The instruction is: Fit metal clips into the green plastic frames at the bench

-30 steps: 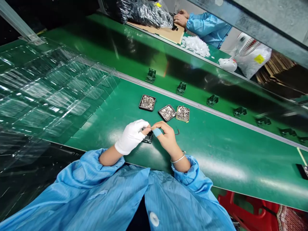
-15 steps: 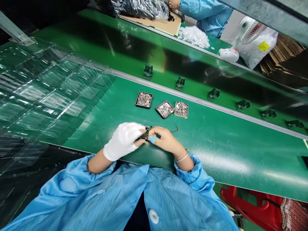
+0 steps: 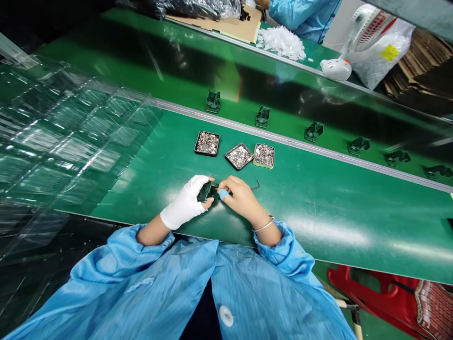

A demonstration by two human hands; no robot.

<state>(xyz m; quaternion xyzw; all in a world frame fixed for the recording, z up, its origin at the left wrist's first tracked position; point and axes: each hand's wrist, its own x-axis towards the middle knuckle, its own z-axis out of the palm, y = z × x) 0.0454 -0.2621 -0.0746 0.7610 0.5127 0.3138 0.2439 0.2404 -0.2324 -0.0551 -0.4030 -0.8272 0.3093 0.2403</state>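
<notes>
My left hand [image 3: 184, 204], in a white glove with bare fingertips, grips a small dark green circuit board assembly [image 3: 208, 191] by its left side, just above the green work surface. My right hand [image 3: 243, 198], with blue tape round the thumb, is closed in a pinch at the right side of the assembly. Whatever lies between those fingertips is too small to make out. A thin bent rod like a hex key [image 3: 258, 184] lies just beyond my right hand. Three shallow trays of small shiny metal parts, a left [image 3: 206, 154], a middle [image 3: 232, 163] and a right one [image 3: 264, 165], stand farther back.
Several similar board assemblies [image 3: 263, 116] sit in a row beyond a metal rail [image 3: 237, 126]. Clear plastic trays [image 3: 71, 137] cover the left side. At the back are a pile of white pieces [image 3: 282, 43], a fan [image 3: 336, 69] and a person's blue sleeve [image 3: 292, 13].
My left hand has turned the circuit board assembly so that more of its green face shows. My right fingers stay at its right side. The whole view has shifted slightly.
</notes>
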